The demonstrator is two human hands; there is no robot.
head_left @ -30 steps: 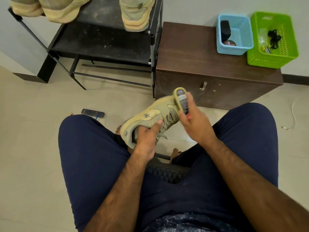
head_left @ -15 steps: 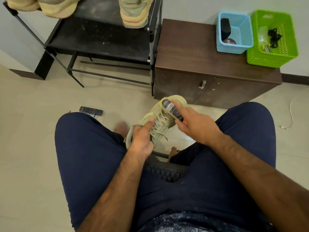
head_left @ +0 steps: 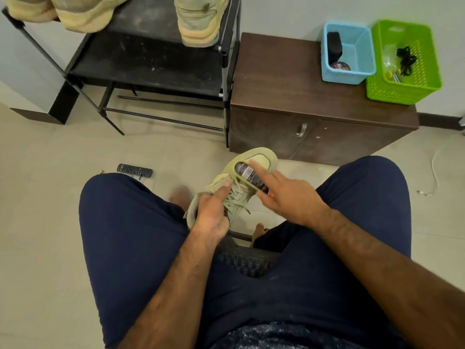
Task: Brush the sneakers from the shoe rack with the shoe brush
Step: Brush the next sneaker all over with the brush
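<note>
Home entryway: tiled floor, black shoe rack with sneakers, low wooden cabinet (TV remote on floor).

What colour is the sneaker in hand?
The sneaker is pale olive-tan; head view.

Left hand grips sneaker; right hand presses shoe brush on.

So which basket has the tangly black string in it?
The green basket, rightmost on the cabinet. The blue basket beside it holds a round tin instead.
</note>
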